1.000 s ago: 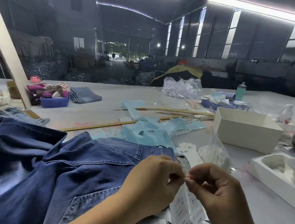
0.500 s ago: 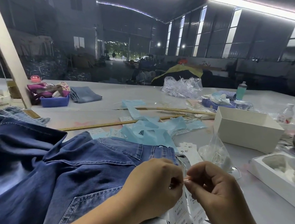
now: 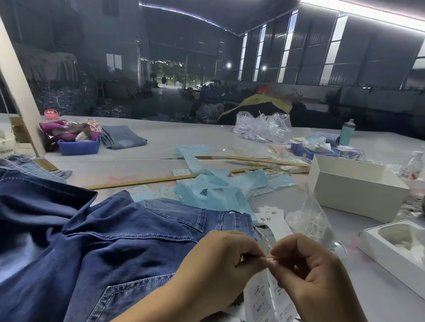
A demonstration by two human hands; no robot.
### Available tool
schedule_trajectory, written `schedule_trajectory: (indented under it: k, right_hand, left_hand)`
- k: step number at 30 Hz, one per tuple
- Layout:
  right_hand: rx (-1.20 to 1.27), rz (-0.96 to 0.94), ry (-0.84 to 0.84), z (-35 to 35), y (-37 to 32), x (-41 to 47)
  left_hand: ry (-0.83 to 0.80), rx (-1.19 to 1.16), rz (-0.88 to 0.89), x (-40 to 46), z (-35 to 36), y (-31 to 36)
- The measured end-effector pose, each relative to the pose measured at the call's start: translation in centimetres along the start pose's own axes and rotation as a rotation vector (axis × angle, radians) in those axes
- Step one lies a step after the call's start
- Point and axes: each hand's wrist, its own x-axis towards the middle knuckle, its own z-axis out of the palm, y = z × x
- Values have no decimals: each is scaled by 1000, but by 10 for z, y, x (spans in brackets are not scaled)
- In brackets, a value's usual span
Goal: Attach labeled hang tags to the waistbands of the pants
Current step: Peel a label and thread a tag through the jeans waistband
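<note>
At six o'clock, the left hand (image 3: 223, 265) and right hand (image 3: 309, 275) are pinching a fastener's ends together above dangling hang tags (image 3: 258, 306), beside the jeans (image 3: 90, 247) waistband. Probably closing the loop; next needs a firm snap.

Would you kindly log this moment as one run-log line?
step: fastening tag | left hand: pinches fastener | right hand: pinches fastener | hang tags: dangling below fingers | jeans: on table
</note>
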Motion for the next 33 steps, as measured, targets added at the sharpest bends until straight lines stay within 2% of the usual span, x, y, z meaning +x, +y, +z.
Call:
schedule_trajectory:
  k: [4, 7, 28, 33]
  right_hand:
    - [144, 57, -1, 4, 4, -3]
    - [305, 107, -6, 5, 9, -5]
    - [124, 87, -69, -1, 1, 0]
    - [272, 178, -181, -7, 2, 4]
  left_hand:
    - [-4, 15, 14, -1, 0, -1]
    - [17, -58, -30, -2, -1, -2]
    - [55, -14, 91, -4, 8, -17]
    - [-33, -130, 48, -2, 3, -21]
